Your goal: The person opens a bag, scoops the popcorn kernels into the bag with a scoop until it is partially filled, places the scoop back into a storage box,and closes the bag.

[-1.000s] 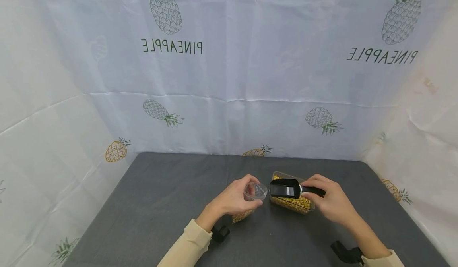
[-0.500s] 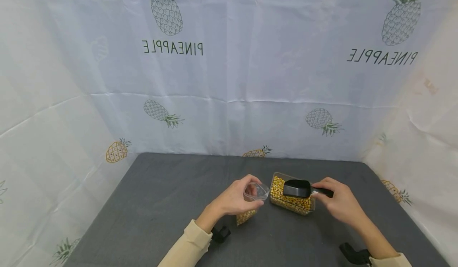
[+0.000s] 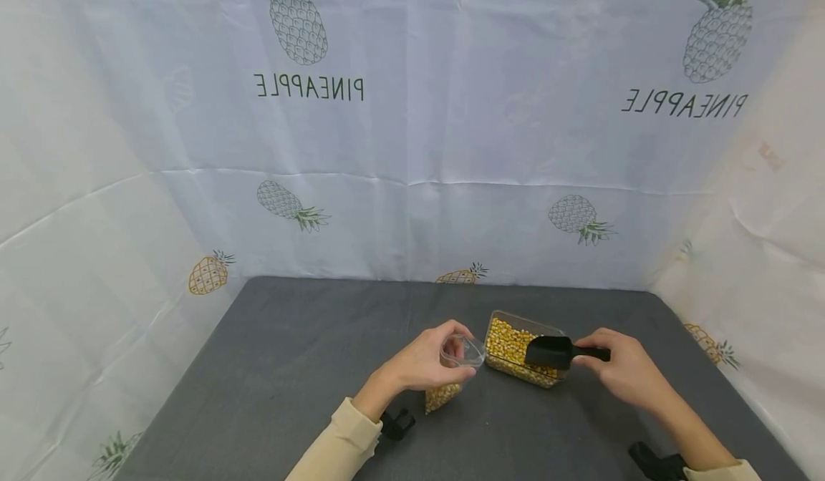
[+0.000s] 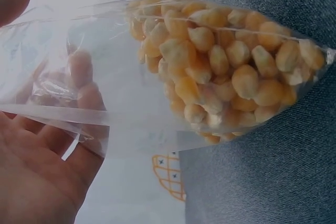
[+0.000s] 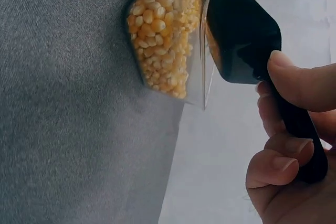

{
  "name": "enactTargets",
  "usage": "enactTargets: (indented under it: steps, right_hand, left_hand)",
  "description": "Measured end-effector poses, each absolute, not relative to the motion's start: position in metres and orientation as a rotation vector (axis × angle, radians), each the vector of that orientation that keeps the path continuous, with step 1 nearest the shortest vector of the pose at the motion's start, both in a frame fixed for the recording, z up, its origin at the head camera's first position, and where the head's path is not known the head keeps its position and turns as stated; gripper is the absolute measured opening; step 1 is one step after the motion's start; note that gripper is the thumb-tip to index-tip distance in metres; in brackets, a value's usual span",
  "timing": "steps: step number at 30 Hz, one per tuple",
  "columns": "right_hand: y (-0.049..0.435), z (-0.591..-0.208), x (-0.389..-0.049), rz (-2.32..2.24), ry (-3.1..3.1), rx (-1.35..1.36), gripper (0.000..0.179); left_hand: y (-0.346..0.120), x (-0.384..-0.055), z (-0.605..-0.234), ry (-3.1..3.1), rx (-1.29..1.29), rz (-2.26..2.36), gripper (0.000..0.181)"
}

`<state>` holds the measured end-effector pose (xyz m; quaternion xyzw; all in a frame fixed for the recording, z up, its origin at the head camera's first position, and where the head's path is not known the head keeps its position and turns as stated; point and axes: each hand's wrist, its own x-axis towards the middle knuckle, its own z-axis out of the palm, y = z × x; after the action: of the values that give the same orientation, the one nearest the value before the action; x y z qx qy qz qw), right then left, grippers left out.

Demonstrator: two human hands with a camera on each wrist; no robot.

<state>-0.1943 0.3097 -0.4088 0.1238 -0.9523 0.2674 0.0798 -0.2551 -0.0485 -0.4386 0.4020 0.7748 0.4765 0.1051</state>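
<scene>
My left hand (image 3: 433, 356) grips the open mouth of a clear plastic bag (image 4: 126, 77), thumb on one side and fingers on the other. Corn kernels (image 4: 231, 61) fill the pointed bottom of the bag, which hangs low over the table. In my right hand (image 3: 628, 368) is the handle of a black scoop (image 3: 549, 352). Its blade tilts down into the right part of a clear rectangular container (image 5: 195, 85) of corn kernels, the tip at the kernels inside the rim.
Both the bag and the container are at a dark grey table (image 3: 322, 331). White curtains (image 3: 412, 123) printed with pineapples stand behind it and at both sides. A black strap mount (image 3: 397, 424) sits at the left wrist.
My right hand has moved right with the scoop, from the container's left edge to its right part, and the blade has tipped down. My left hand and the bag stay almost in place.
</scene>
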Motion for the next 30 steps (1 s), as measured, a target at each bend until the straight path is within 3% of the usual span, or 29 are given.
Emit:
enactTargets:
  steps: [30]
  right_hand:
    - [0.299,-0.411,-0.201,0.852,-2.951,0.380,0.019]
  left_hand:
    - [-0.048,-0.255,-0.441,2.264,1.173,1.428,0.048]
